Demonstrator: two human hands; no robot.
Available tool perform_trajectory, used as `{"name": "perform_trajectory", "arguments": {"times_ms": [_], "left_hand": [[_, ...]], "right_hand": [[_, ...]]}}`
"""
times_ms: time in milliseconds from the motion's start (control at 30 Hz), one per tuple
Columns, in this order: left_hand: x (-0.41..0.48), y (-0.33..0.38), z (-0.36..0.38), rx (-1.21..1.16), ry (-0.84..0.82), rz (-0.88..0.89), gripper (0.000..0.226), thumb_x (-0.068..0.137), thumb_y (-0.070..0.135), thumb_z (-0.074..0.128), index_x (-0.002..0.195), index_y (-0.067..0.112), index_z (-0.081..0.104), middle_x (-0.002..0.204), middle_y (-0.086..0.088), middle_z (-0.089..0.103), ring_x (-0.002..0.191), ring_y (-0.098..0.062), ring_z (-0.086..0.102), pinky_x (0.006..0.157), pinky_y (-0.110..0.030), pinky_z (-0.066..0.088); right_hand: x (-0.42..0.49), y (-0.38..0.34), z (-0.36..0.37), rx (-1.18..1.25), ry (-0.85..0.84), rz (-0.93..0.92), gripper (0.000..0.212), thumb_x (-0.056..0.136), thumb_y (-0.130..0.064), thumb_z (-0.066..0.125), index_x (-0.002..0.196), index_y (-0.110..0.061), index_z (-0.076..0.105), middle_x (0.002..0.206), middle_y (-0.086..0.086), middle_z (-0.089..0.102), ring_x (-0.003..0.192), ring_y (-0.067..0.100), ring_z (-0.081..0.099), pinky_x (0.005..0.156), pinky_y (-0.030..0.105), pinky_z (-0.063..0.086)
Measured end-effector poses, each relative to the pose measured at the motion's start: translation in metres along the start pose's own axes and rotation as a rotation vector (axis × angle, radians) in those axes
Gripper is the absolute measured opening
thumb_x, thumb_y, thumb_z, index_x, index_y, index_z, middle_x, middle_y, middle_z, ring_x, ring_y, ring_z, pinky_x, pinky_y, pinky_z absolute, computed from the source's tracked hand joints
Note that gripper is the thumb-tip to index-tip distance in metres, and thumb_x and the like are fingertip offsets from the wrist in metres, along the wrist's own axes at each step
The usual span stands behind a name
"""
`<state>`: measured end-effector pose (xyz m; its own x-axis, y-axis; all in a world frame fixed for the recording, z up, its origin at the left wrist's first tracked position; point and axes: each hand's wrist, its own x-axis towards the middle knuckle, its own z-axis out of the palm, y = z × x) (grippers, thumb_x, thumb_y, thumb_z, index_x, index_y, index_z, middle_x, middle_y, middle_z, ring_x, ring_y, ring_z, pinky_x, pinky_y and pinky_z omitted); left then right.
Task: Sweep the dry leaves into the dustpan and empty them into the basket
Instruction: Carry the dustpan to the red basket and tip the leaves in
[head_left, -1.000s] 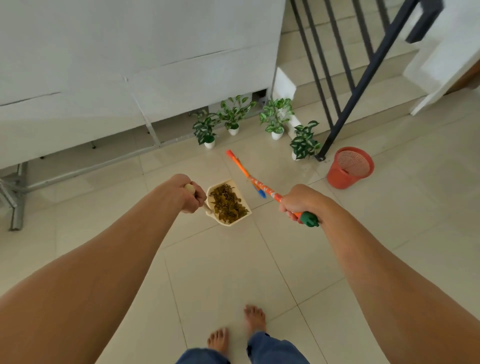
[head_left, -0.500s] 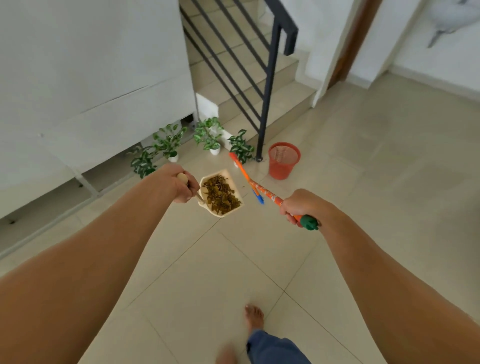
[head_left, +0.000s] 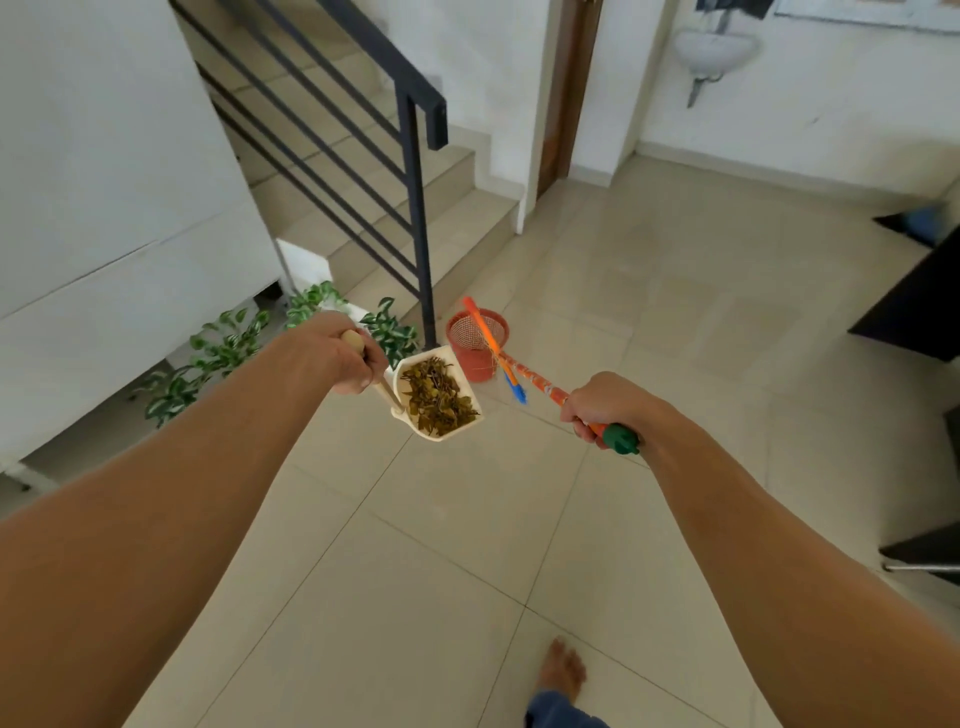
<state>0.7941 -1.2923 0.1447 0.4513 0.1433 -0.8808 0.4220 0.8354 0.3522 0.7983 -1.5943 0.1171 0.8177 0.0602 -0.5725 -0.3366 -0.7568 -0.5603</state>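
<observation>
As the basket (head_left: 475, 358) nears (leaves (head_left: 434, 397) unspilled), my left hand (head_left: 348, 358) grips the dustpan (head_left: 442, 435), right hand (head_left: 602, 408) the broom (head_left: 535, 376); tipping next.

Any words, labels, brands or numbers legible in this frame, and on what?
None can be read.
The broom handle has a printed pattern, too blurred to tell if it holds letters.
The dustpan and basket show no marking.
The wall board is cut off and blurred.

Dustpan (head_left: 445, 435) and basket (head_left: 469, 365) layout
Dry leaves (head_left: 435, 397) lie in the dustpan; basket stands behind it, right of the railing post (head_left: 418, 234).
</observation>
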Motion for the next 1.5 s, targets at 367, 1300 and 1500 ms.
{"name": "perform_trajectory", "arguments": {"times_ms": [367, 1300, 1500], "left_hand": [[0.039, 0.004, 0.150, 0.031, 0.006, 0.040, 0.010, 0.094, 0.004, 0.045, 0.086, 0.009, 0.049, 0.073, -0.004, 0.048, 0.041, -0.011, 0.040, 0.030, -0.013, 0.033], [0.189, 0.016, 0.287, 0.541, 0.080, 0.205, 0.021, 0.102, 0.001, 0.036, 0.093, 0.008, 0.054, 0.051, 0.002, 0.049, 0.032, 0.000, 0.036, 0.027, -0.010, 0.028], [0.211, -0.027, 0.301, 0.573, 0.151, 0.251, 0.019, 0.103, 0.003, 0.039, 0.119, 0.008, 0.049, 0.064, 0.000, 0.043, 0.037, -0.002, 0.035, 0.030, -0.010, 0.029]], "right_hand": [[0.109, 0.009, -0.108, 0.079, -0.012, -0.007, 0.018, 0.086, -0.011, 0.056, 0.072, 0.000, 0.062, 0.068, 0.017, 0.060, 0.059, 0.024, 0.054, 0.055, 0.031, 0.043], [0.307, -0.067, -0.194, 0.381, -0.150, 0.030, 0.008, 0.090, -0.001, 0.050, 0.090, -0.005, 0.056, 0.061, 0.006, 0.051, 0.031, 0.007, 0.043, 0.035, 0.012, 0.037], [0.326, -0.046, -0.210, 0.468, -0.215, 0.071, 0.018, 0.090, 0.001, 0.047, 0.104, -0.002, 0.058, 0.060, 0.005, 0.050, 0.035, 0.006, 0.044, 0.033, 0.015, 0.037]]}}
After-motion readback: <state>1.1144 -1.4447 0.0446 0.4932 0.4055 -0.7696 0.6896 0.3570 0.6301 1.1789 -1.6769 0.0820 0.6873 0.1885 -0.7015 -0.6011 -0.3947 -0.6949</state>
